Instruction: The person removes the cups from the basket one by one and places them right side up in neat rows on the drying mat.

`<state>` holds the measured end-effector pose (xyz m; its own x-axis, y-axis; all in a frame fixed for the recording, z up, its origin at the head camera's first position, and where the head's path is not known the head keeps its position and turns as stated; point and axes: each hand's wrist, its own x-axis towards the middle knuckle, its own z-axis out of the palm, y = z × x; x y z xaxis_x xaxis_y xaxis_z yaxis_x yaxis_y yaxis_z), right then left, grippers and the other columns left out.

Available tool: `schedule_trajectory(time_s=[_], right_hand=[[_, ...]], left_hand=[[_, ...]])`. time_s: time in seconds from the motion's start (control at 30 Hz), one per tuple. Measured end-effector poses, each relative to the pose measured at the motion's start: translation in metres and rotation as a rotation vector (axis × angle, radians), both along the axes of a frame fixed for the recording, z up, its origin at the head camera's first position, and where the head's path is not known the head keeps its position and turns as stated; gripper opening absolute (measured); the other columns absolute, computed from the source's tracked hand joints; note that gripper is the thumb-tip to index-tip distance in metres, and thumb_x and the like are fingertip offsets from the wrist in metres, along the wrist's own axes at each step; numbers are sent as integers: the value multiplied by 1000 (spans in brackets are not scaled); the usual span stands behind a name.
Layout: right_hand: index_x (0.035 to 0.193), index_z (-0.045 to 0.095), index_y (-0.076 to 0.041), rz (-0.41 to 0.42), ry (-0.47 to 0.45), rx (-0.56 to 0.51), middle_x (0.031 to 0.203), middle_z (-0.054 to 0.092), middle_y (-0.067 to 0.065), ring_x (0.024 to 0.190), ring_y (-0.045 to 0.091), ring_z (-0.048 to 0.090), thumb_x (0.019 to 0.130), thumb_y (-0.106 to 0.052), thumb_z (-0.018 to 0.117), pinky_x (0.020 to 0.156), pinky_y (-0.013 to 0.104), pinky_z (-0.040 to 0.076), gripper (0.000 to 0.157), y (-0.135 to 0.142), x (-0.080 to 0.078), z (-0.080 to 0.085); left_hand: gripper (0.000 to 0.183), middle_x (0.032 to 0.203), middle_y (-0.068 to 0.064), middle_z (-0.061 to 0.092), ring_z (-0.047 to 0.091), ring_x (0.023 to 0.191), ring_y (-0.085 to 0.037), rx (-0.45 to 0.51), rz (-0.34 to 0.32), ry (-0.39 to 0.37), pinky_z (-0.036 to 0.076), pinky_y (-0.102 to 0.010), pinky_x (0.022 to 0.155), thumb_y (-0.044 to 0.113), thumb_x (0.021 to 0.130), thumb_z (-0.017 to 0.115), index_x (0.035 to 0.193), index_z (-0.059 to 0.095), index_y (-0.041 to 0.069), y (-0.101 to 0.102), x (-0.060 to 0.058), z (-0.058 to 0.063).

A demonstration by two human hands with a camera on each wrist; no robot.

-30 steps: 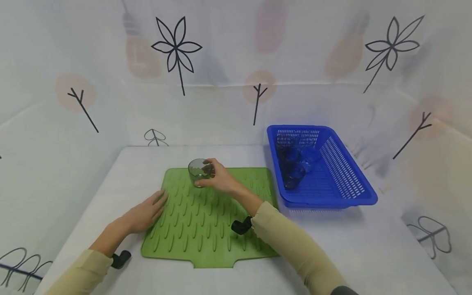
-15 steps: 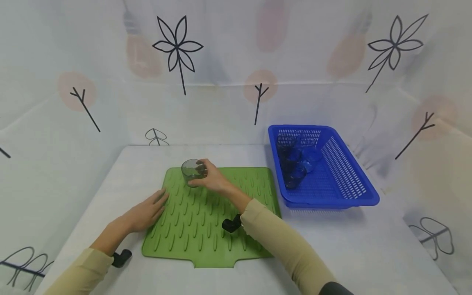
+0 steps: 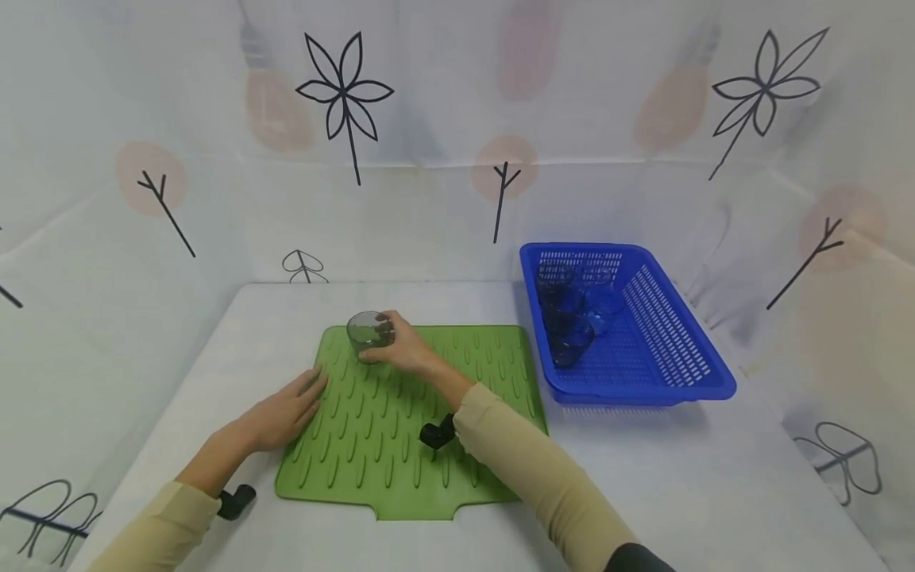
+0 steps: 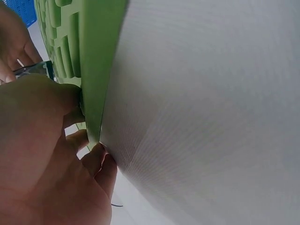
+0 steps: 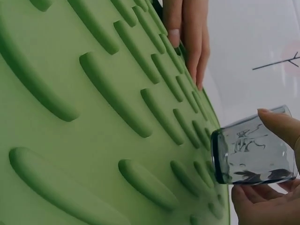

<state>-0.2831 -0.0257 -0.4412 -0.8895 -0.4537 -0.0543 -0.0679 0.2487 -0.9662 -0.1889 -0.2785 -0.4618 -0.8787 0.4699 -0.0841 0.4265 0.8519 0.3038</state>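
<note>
From my end I see R hand (image 3: 406,346), fingers clamped on glass (image 3: 362,329) over mat (image 3: 386,441), & L hand (image 3: 281,415), fingers slightly apart, at mat's L edge.

White bench (image 3: 643,469) from where I'm standing. On it: green ridged drying mat (image 3: 400,433) flat, tab toward the person; blue perforated plastic basket (image 3: 668,334) upright, just right.

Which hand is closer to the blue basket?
Right. The right hand holds a glass over the green mat, left of the basket; the left hand is farther, at the mat's left edge.
</note>
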Motion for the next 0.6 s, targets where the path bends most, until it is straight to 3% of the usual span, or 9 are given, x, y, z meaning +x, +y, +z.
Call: schedule_trajectory(time_s=[0.6], right_hand=[[154, 35, -6, 16, 14, 12, 148, 49, 17, 135, 34, 51, 90, -17, 81, 108, 45, 50, 80, -9, -8, -6]], left_hand=[[54, 165, -30, 18, 23, 150, -50, -4, 15, -21, 25, -61, 121, 15, 110, 44, 157, 29, -8, 0, -3, -1]])
